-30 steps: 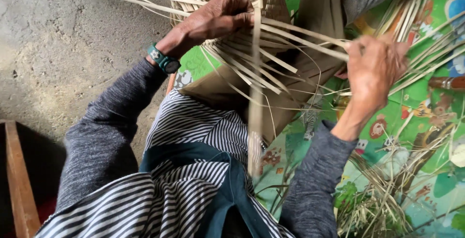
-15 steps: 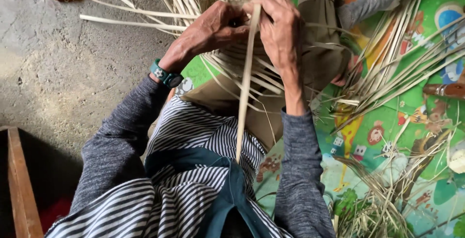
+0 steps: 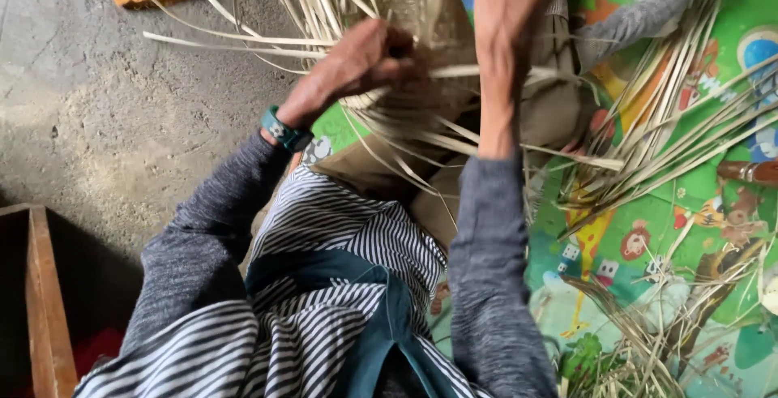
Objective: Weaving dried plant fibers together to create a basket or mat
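Looks like the weaving's only partly done: left hand [image 3: 365, 62] pinches pale strips against the half-woven basket [image 3: 421, 9] on the lap, right hand [image 3: 506, 25] grips a strip, lots of loose strips [image 3: 681, 122] unwoven.

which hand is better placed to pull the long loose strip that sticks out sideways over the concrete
Left, probably. The left hand already rests on the woven piece right where that loose strip runs out to its side. The right hand is raised on the far side, above the weave.
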